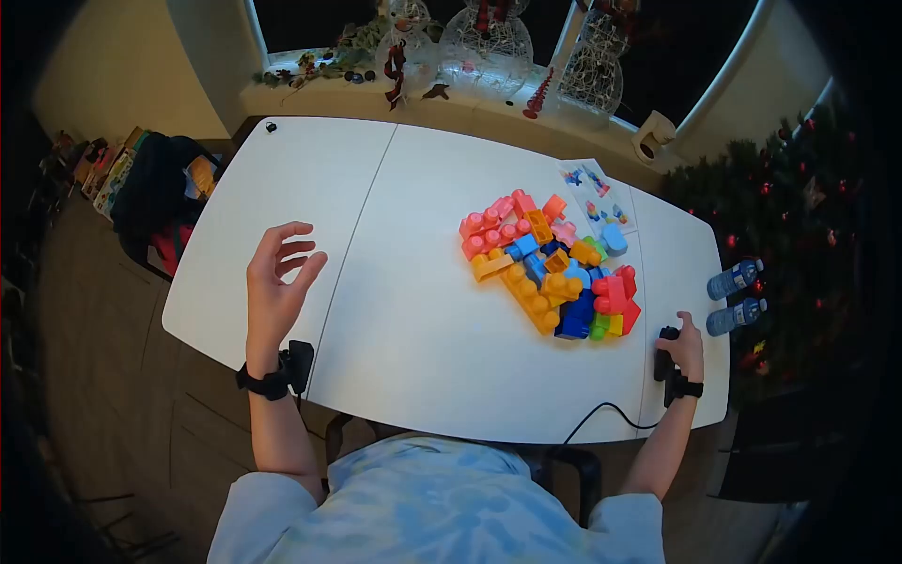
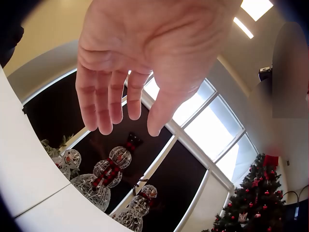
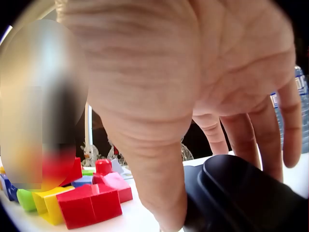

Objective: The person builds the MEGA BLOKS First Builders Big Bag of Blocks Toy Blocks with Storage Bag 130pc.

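Observation:
My left hand point(image 1: 277, 287) is raised over the left part of the white table, holding nothing. Its fingers point(image 2: 104, 104) are loosely bent, and the thumb is apart from them. At the table's right end, my right hand point(image 1: 688, 350) is low beside a black device point(image 3: 241, 193). The thumb point(image 3: 161, 193) lies along the device's near side, while the other fingers hang fairly straight beyond it. Left of that hand lies a pile of large toy building blocks point(image 1: 540, 299) in pink, orange, yellow, blue, green and red. A red block point(image 3: 91, 205) is nearest in the right wrist view.
The white table point(image 1: 235, 226) has seams across its top. A printed picture sheet point(image 1: 615, 193) lies behind the blocks. Two water bottles point(image 1: 736, 279) are at the right edge. A black cable point(image 1: 601, 407) crosses the front edge. Snowman decorations point(image 1: 484, 52) line the windowsill; a Christmas tree point(image 1: 780, 197) stands right.

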